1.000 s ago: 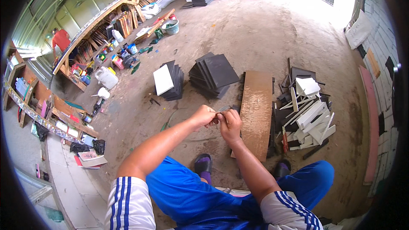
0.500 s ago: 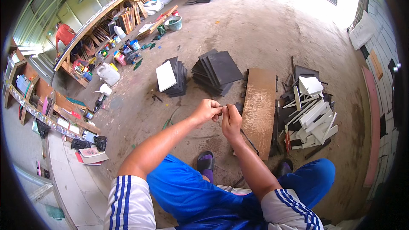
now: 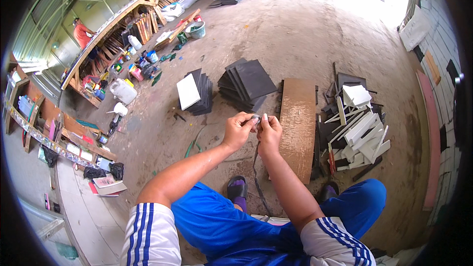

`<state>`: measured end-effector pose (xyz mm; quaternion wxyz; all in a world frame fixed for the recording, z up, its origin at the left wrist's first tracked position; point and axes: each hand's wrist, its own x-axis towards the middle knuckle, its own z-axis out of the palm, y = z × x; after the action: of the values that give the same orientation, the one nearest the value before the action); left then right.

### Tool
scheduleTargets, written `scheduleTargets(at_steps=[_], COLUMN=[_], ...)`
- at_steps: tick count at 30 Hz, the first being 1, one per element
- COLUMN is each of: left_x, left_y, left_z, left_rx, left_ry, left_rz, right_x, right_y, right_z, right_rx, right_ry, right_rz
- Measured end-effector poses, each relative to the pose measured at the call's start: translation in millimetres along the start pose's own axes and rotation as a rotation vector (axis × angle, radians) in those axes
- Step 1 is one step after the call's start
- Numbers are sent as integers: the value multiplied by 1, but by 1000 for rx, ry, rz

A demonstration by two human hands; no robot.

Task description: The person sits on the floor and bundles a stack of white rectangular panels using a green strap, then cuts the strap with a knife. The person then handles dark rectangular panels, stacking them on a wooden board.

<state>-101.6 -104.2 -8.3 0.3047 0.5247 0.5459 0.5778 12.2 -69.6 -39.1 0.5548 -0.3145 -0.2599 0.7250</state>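
My left hand (image 3: 239, 131) and my right hand (image 3: 269, 134) meet in front of me, thumbs and fingertips pinched close together. Between them they grip one end of a thin dark strip (image 3: 257, 180), whose tail dangles past my right wrist toward my lap. What it is made of is too small to tell. Just right of my hands lies a worn brown board (image 3: 299, 128) on the floor, with dark pieces showing along its edges. Beyond my hands stand a stack of black panels (image 3: 253, 80) and a smaller stack topped by a white panel (image 3: 188, 91).
White and black offcuts (image 3: 362, 133) are heaped right of the board. To the left stand a white jerrycan (image 3: 123, 92), paint pots and a grey bucket (image 3: 196, 30). A person in orange (image 3: 82, 34) is at a long wooden bench; another crouches far off. A green hose (image 3: 191, 147) lies nearby.
The dark strip now hangs downward from my fingers; before, it ran off beside my right forearm near the board. My hands have shifted slightly, and the view has turned a little.
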Motion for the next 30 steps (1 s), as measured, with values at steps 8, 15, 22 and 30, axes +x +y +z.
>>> scheduleTargets(at_steps=[8, 15, 22, 30], left_x=[-1, -2, -3, 10], left_y=[8, -6, -16, -11], left_z=[10, 7, 0, -9], left_rx=[29, 80, -28, 215], left_ry=[-38, -70, -5, -14], left_rz=[-12, -94, -134, -285], right_x=[4, 3, 4, 12], right_y=[5, 20, 12, 26], right_z=[-2, -12, -16, -20], right_rx=[-22, -116, -349, -321], right_ry=[121, 106, -89, -89], right_rz=[-166, -144, -88, -66])
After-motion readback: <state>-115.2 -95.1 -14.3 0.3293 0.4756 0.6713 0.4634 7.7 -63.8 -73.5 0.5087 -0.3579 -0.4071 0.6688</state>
